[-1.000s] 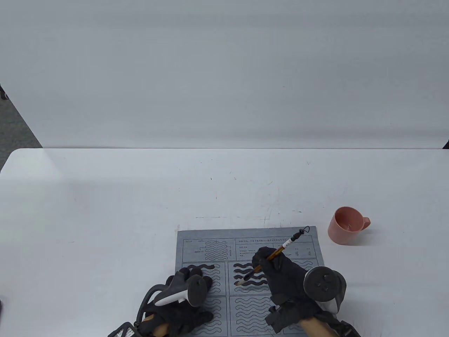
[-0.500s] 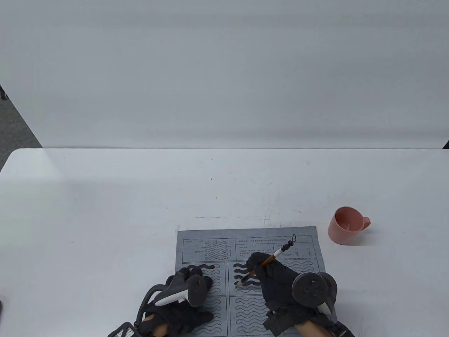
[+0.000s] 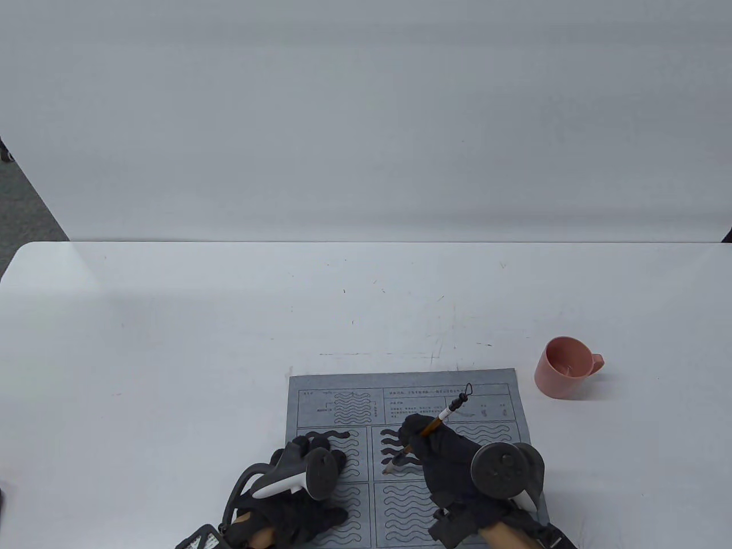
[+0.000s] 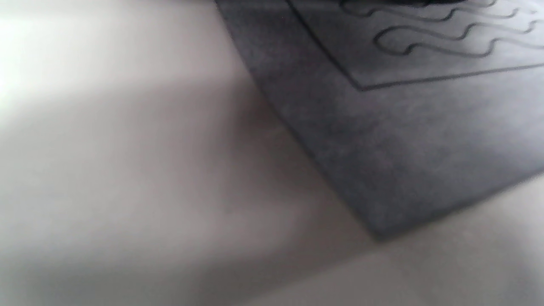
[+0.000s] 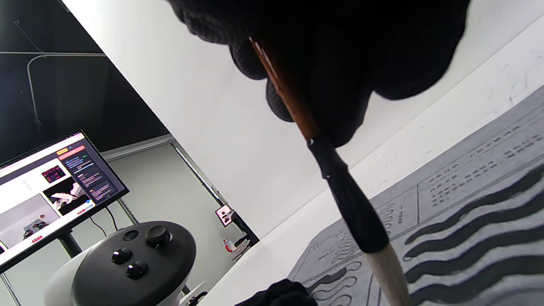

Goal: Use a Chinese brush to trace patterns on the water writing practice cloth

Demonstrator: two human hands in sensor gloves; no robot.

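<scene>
From the table view, a white table (image 3: pixel 171 343) with faint scuffs stands against a plain white backdrop, with grey floor at the far left. The grey water writing cloth (image 3: pixel 400 389) lies at the near edge, printed with wavy outlines, several in the middle panel filled dark. The left hand (image 3: pixel 297 486) rests flat on the cloth's left part, fingers spread. The right hand (image 3: pixel 452 457) grips the Chinese brush (image 3: pixel 426 432) in its fingers, the tip on the cloth. A pink cup (image 3: pixel 563 366) sits to the cloth's right, apart from it.

The left wrist view is blurred: a cloth corner (image 4: pixel 382 170) on the pale table.

In the right wrist view, the brush's pale bristles (image 5: pixel 389 272) point down at dark waves, and a monitor (image 5: pixel 55 178) glows in a dim room.
</scene>
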